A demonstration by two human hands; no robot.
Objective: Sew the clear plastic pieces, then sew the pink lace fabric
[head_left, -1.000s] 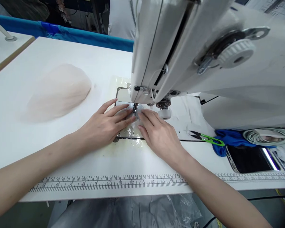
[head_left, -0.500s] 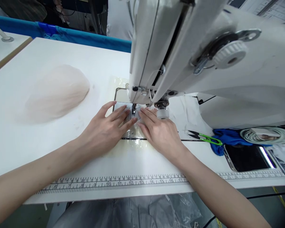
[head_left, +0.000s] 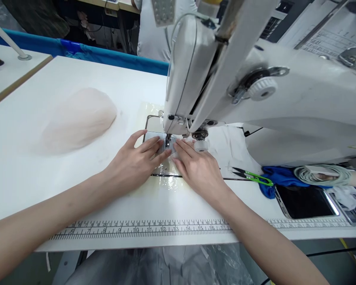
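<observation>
Both hands lie at the needle area of a white sewing machine (head_left: 182, 75). My left hand (head_left: 136, 160) rests with its fingers stretched and spread, the tips on the bed just left of the presser foot (head_left: 167, 139). To the right of the foot, my right hand (head_left: 197, 166) lies flat, its fingertips pointing at the foot and its fingers partly under the machine head. Thin pale material seems to lie beneath the fingertips, but its outline is hard to make out. A crumpled white cloth (head_left: 228, 144) spreads beyond my right hand.
A sheer pale-pink fabric piece (head_left: 83, 118) lies on the left of the white table (head_left: 23, 178). Rightward are green thread snips (head_left: 255, 178), blue cloth (head_left: 280, 174), a coiled cord (head_left: 320, 174) and a phone (head_left: 307, 202). A ruler strip (head_left: 148, 229) runs along the front edge.
The camera view has shifted, showing more of the machine and of the background at the top. Both hands keep nearly the same place beside the presser foot.
</observation>
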